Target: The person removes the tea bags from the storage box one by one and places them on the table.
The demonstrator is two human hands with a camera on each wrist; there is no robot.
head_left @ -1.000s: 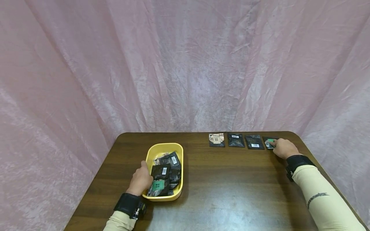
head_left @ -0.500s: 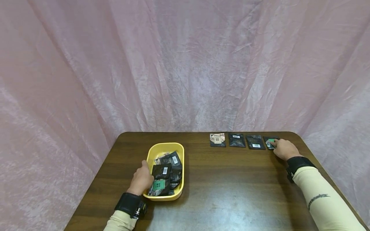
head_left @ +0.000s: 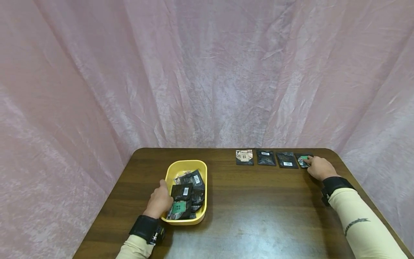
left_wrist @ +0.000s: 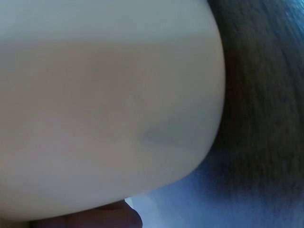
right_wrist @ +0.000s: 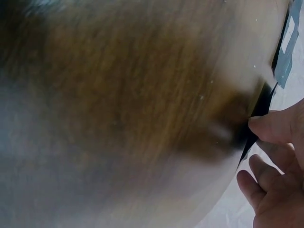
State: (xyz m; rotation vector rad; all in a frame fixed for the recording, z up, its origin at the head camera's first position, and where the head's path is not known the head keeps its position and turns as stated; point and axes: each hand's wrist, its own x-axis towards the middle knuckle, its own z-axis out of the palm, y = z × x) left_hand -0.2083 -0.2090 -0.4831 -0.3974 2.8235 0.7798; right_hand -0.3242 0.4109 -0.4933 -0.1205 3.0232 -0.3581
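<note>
Packet (head_left: 300, 160) with a green label lies under the right hand (head_left: 321, 169), at the right of the frame, thumb and finger apparently pinching it. Left of centre, the left hand (head_left: 159, 201) seems to grip the left rim of a yellow tub (head_left: 185, 166); its own wrist view is too blurred to confirm. The work looks partway along: three more packets, one pale (head_left: 244, 157) and two dark (head_left: 266, 158) (head_left: 287, 160), already form a row with it along the far edge of the table (head_left: 252, 201). Left over, the tub holds a loose, overlapping pile (head_left: 182, 192), some barcode-up, one green-labelled at the bottom, too jumbled to count.
</note>
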